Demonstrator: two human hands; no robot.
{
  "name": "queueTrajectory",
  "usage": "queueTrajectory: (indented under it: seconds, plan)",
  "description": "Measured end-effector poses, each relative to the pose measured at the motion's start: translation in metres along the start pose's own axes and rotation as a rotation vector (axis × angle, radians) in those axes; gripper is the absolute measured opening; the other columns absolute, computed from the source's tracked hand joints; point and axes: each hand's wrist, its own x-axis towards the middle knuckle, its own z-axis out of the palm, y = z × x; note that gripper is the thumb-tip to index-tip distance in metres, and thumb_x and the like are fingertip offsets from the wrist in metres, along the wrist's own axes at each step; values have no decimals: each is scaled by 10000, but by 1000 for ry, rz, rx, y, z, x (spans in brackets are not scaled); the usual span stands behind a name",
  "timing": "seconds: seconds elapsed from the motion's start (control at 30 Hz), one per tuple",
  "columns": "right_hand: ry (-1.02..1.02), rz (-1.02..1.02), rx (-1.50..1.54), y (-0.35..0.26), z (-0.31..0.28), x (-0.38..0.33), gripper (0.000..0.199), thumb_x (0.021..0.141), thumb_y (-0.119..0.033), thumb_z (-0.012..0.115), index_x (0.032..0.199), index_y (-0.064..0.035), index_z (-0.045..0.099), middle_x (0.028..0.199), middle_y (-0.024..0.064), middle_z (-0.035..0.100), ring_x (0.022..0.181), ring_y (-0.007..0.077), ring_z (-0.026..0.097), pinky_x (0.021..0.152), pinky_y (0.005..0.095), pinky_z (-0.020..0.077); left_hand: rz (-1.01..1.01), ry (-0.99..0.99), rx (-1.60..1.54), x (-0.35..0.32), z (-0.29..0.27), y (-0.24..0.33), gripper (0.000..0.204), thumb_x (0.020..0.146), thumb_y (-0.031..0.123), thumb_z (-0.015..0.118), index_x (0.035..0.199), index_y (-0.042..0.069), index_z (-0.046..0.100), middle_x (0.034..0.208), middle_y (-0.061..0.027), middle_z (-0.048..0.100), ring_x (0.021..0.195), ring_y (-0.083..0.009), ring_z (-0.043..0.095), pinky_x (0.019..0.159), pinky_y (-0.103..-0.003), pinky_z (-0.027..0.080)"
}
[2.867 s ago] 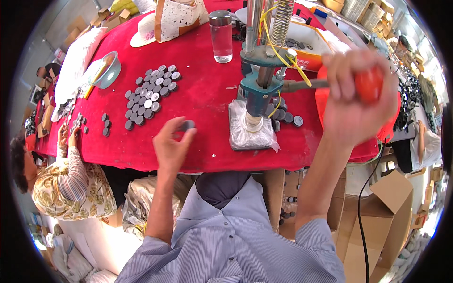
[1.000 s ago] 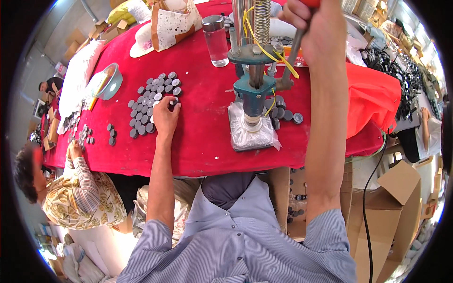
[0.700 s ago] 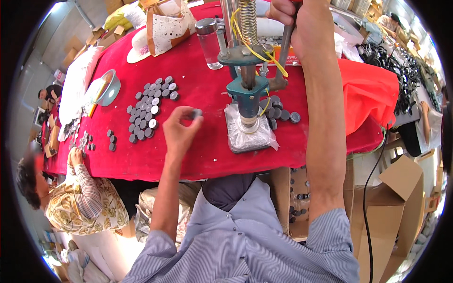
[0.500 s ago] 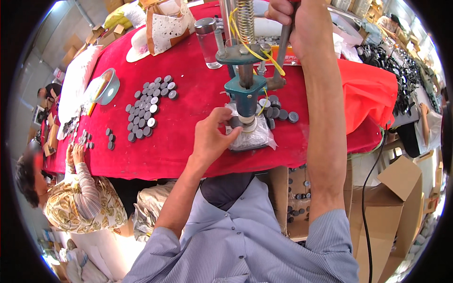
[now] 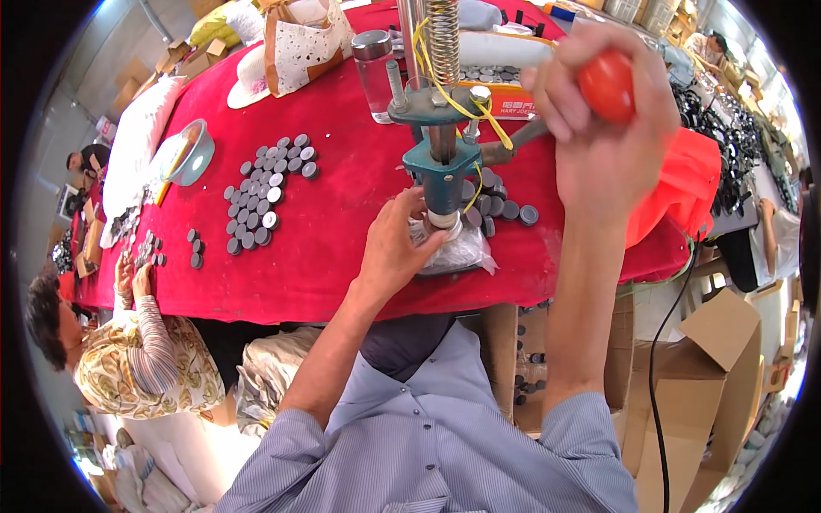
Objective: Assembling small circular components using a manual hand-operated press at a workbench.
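A teal hand press with a coiled spring stands on the red-covered table before me. My right hand is closed round the red ball knob of its lever. At the foot of the press, my left hand curls its thumb and fingers about the spot under the ram; what they pinch there is hidden. The ram's end meets a pale ring. Clear plastic film wraps the press base. Several dark grey round caps lie just right of the press.
More grey caps are grouped left of centre. Behind the press stand a glass jar and a patterned bag. A blue bowl sits far left, near a seated co-worker. Open cardboard boxes stand below the table's right side.
My right hand has come down and toward me with the lever, so the red knob now shows. The dark cap seen between my left fingers is now hidden.
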Motion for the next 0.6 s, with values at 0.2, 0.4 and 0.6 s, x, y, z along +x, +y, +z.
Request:
queueTrajectory:
  seconds: [0.2,0.4,0.6]
  plan:
    - [-198,-265,-90,-10,-9,-78,414,1044,-430,405,915,-83,590,679,37,503,596,174,473,820,474,402,20,247,174,-24,-43,-28,404,784,50,813,1163,33,673,1080,-113,705,973,-232,679,866,-352,532]
    - [4,-245,-243,-6,-3,-158,409,1049,-463,425,845,-138,567,669,21,492,682,217,553,989,541,354,-302,395,727,-51,-123,-108,347,876,82,700,1216,35,648,1226,-167,640,1152,-354,577,1032,-444,439]
    - [-45,-233,-253,-8,-5,-143,438,1042,-490,404,859,-134,581,671,32,502,686,231,559,1002,551,342,-190,301,944,-56,-135,-141,387,861,99,719,1235,47,632,1223,-143,642,1122,-348,579,966,-473,464]
